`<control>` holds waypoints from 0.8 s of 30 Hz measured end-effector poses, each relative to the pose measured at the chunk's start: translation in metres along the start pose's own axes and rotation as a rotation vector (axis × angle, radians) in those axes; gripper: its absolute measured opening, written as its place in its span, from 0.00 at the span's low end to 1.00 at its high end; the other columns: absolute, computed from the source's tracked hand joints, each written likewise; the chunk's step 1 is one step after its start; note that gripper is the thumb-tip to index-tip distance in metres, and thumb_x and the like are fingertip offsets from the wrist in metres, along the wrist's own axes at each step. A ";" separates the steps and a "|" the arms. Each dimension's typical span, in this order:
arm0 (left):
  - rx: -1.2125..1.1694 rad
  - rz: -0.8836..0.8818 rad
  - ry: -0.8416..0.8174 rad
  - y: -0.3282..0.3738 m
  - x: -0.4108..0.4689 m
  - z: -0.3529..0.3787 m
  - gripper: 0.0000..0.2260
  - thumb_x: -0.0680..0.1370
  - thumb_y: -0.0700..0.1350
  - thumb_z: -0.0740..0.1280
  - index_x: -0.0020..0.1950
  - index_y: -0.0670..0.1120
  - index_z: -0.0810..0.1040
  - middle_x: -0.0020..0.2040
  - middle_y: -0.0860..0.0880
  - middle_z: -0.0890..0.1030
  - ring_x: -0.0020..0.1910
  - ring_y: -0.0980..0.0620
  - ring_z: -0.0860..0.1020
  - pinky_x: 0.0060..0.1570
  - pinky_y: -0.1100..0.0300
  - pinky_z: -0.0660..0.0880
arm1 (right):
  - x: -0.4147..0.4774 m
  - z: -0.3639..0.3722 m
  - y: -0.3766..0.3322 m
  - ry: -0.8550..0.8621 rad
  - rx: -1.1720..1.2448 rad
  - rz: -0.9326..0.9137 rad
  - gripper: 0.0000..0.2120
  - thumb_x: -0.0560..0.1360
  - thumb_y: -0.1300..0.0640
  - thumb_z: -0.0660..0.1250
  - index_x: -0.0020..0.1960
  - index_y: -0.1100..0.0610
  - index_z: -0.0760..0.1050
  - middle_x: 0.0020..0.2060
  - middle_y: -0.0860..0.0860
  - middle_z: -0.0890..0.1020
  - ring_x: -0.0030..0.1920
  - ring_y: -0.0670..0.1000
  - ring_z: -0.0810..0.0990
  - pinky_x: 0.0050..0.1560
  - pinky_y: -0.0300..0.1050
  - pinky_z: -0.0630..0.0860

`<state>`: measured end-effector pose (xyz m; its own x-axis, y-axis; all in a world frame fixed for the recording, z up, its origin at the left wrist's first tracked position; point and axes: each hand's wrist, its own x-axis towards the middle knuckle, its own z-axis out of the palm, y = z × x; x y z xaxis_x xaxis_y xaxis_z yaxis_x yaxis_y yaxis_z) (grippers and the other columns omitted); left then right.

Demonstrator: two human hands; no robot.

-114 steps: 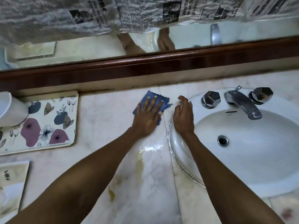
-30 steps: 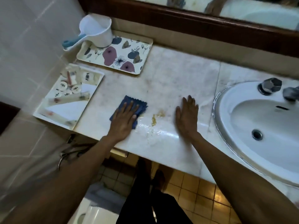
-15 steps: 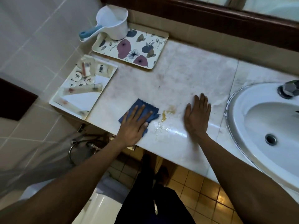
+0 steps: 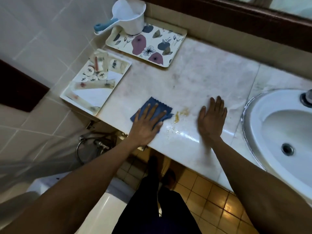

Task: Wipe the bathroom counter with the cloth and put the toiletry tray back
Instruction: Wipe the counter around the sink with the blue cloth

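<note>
Bare counter (image 4: 194, 78) beyond floral tray (image 4: 175, 48)

Both bare forearms reach forward from the bottom of the view, angled toward each other. The left hand (image 4: 146, 126) lies palm down with its fingers (image 4: 152, 110) spread and straight, pressing flat on a small dark blue cloth with a zigzag edge (image 4: 166, 110). The right hand (image 4: 211, 120) is also palm down, fingers together and extended, thumb out to the side, resting flat on the pale marble counter (image 4: 202, 76). The two hands sit level with one another, apart. Dark-trousered legs (image 4: 157, 208) stand below between the arms.
</note>
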<state>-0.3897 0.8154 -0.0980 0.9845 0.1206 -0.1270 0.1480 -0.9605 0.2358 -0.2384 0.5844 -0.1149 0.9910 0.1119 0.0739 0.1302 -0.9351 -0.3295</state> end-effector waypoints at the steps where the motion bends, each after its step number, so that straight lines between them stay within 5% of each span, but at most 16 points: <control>1: 0.022 0.050 -0.009 -0.008 -0.020 0.000 0.23 0.85 0.59 0.49 0.80 0.62 0.53 0.83 0.53 0.49 0.82 0.51 0.45 0.78 0.42 0.47 | 0.000 0.001 0.001 -0.003 -0.001 0.001 0.26 0.82 0.50 0.51 0.77 0.59 0.60 0.78 0.57 0.60 0.79 0.57 0.56 0.78 0.56 0.52; 6: 0.044 0.058 -0.049 -0.076 -0.036 -0.021 0.22 0.86 0.57 0.47 0.81 0.62 0.50 0.83 0.53 0.46 0.81 0.52 0.41 0.78 0.43 0.46 | -0.001 0.004 -0.003 -0.001 -0.014 0.018 0.26 0.82 0.49 0.50 0.77 0.58 0.60 0.78 0.57 0.60 0.78 0.57 0.56 0.78 0.57 0.53; 9: 0.025 -0.162 0.030 -0.104 0.014 -0.029 0.24 0.84 0.58 0.42 0.81 0.58 0.50 0.82 0.47 0.50 0.81 0.44 0.45 0.75 0.34 0.48 | -0.001 0.004 -0.005 -0.004 -0.017 0.030 0.26 0.82 0.50 0.50 0.77 0.58 0.60 0.78 0.57 0.60 0.79 0.57 0.56 0.78 0.56 0.53; 12: -0.049 -0.371 0.106 -0.081 0.053 -0.022 0.24 0.85 0.59 0.43 0.82 0.57 0.52 0.82 0.46 0.51 0.81 0.43 0.48 0.76 0.37 0.45 | -0.002 0.006 -0.009 -0.003 -0.034 0.055 0.26 0.82 0.51 0.50 0.77 0.59 0.59 0.79 0.57 0.59 0.79 0.58 0.56 0.78 0.57 0.53; 18: 0.019 0.039 0.036 -0.076 -0.001 -0.014 0.23 0.85 0.55 0.51 0.81 0.58 0.54 0.82 0.51 0.53 0.82 0.50 0.48 0.77 0.45 0.45 | -0.006 0.008 -0.011 -0.053 -0.025 0.066 0.26 0.83 0.52 0.47 0.79 0.59 0.56 0.80 0.56 0.56 0.80 0.58 0.53 0.78 0.57 0.50; 24: 0.007 -0.179 0.055 -0.114 0.024 -0.027 0.24 0.85 0.57 0.46 0.81 0.59 0.50 0.83 0.48 0.50 0.82 0.46 0.46 0.76 0.37 0.45 | -0.007 0.004 -0.016 -0.032 -0.018 0.084 0.26 0.83 0.52 0.47 0.79 0.58 0.57 0.80 0.55 0.56 0.80 0.56 0.53 0.79 0.56 0.50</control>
<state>-0.3806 0.9342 -0.1022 0.9463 0.3025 -0.1137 0.3204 -0.9244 0.2070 -0.2476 0.5994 -0.1138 0.9989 0.0434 0.0161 0.0463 -0.9476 -0.3162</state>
